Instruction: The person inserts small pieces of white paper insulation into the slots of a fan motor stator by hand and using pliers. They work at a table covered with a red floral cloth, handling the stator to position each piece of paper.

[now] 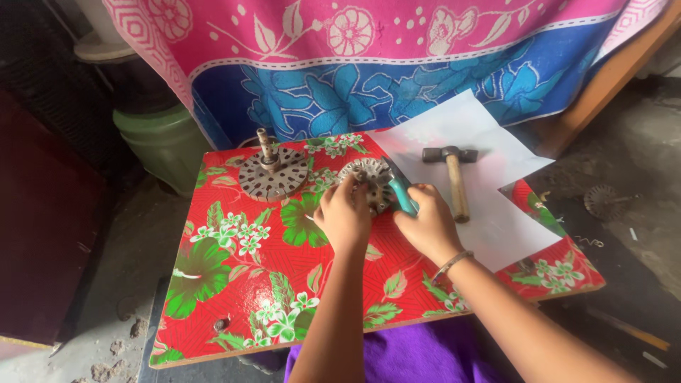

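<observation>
red floral board [234,284]; hands [345,213] grip slotted metal stator [365,181], teal-handled pliers [401,190].

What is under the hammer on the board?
The hammer lies on a white paper sheet, which rests on the red floral board. The board's pattern beneath the sheet is covered, showing only past the paper's edges.

Light: soft, even daylight, moderately bright on the red flowered board [234,284].
Shadows: faint; the dark cabinet [42,227] at left sits in gloom.
Glare: the white paper [489,142] looks slightly washed out.
Sharpness: centre clear, edges softer with mild wide-angle bending.
</observation>
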